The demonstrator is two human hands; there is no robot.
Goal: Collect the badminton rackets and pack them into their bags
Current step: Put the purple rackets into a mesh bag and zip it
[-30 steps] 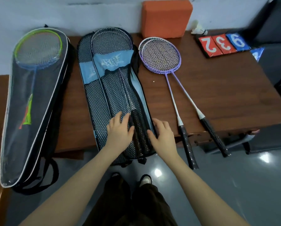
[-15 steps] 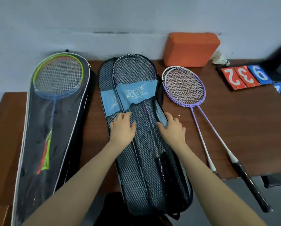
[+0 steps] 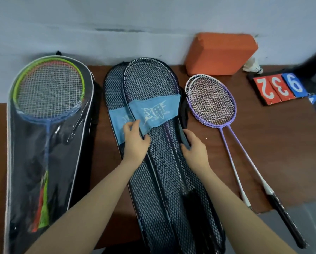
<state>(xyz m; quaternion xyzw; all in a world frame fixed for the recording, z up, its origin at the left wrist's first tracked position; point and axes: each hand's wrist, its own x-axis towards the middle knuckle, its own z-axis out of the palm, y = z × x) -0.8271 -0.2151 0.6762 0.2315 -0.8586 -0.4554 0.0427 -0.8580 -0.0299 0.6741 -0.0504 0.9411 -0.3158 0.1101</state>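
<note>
Two purple rackets (image 3: 211, 101) lie right of centre, heads toward the wall, handles running to the lower right. At centre, our mesh bag (image 3: 159, 162) runs the same way; our left hand (image 3: 135, 142) pinches its blue band, right hand (image 3: 194, 151) grips its edge.

bags 2 (image 3: 153, 189) | loose rackets 2 (image 3: 211, 101) | shuttlecock 1 (image 3: 253, 66) | orange block 1 (image 3: 220, 53)
</note>
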